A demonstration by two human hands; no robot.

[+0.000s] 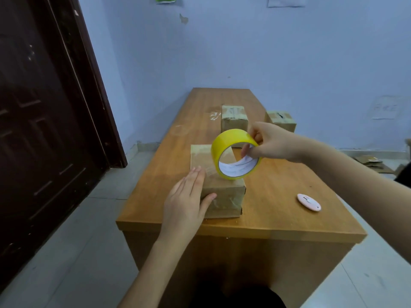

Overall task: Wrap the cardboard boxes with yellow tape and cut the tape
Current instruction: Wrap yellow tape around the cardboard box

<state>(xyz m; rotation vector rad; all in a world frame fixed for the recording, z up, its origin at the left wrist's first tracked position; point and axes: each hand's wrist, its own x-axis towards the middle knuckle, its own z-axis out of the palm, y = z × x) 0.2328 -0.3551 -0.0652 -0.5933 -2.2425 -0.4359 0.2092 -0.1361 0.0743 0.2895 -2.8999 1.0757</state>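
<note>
- So far, as I judge it, the wrapping has hardly begun: the near box (219, 185) shows only pale, clear-looking old tape on its top and front, and I see no yellow strip laid on it.
- Two more boxes wait further up the table (278, 192): the middle box (234, 120) behind the roll, and the far box (281, 121) at the right edge. Neither carries any yellow that I can make out, so by my reading all three are left to wrap.
- Cutting is also left to do. A small round pink cutter (309, 202) lies flat on the table, to the right of the near box and well apart from both hands.
- The right hand (272, 142) holds the roll of yellow tape (235, 154) by its upper right rim, with fingers curled through the core and the thumb on the outside.
- The roll stands on edge, with its lowest part at or just over the right part of the near box's top; whether it touches I cannot tell. Its open core faces the camera, and a loose tape end is not visible.
- The left hand (189, 194) lies flat on the near left corner of that box, fingers straight and together on the top, thumb pressed against the front face, steadying it.
- The roll is just to the right of the left hand's fingertips, not touching them.
</note>
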